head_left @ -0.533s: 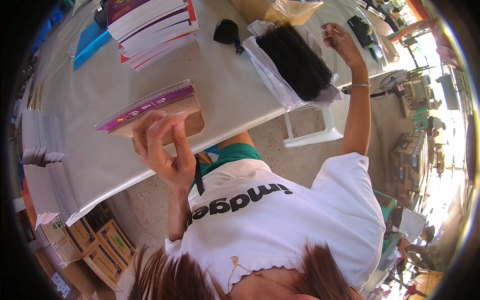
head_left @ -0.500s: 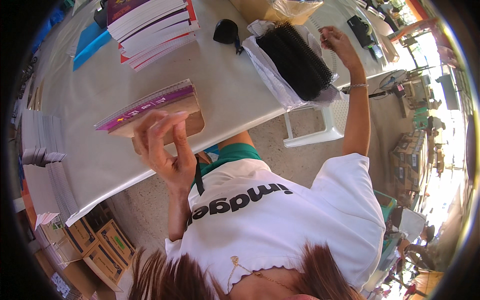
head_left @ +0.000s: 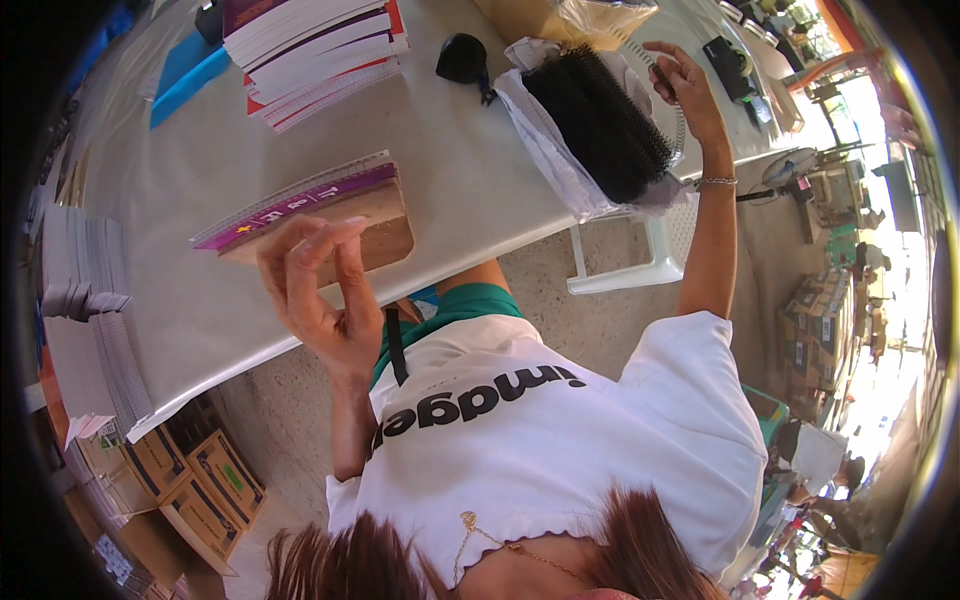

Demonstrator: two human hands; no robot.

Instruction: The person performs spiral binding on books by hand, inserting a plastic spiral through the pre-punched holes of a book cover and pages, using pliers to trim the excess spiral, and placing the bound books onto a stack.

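Observation:
My left hand [head_left: 325, 290] hovers in front of a tan wooden block [head_left: 385, 240], thumb and fingertips drawn together in a pinch; anything between them is too small to make out. Behind that block lies a book [head_left: 300, 200] with a purple band and a row of punched holes along its far edge. My right hand [head_left: 685, 90] grips a thin spiral binding coil [head_left: 681, 135], which bends past the fingers. Close to it, a thick bundle of black spiral coils [head_left: 590, 120] rests on white wrapping [head_left: 530, 110] at the table edge.
A stack of books [head_left: 310, 60] stands at the far side, near a black tape-dispenser-like object [head_left: 463, 60]. More page stacks [head_left: 85, 330] line the left. A white plastic stool [head_left: 640, 255] sits beside the table [head_left: 450, 200]. Cartons [head_left: 215, 490] are on the floor.
My right hand has shifted slightly, and the coil beside it now bows outward along the fingers. My left hand has moved a little left, its fingertips closer together.

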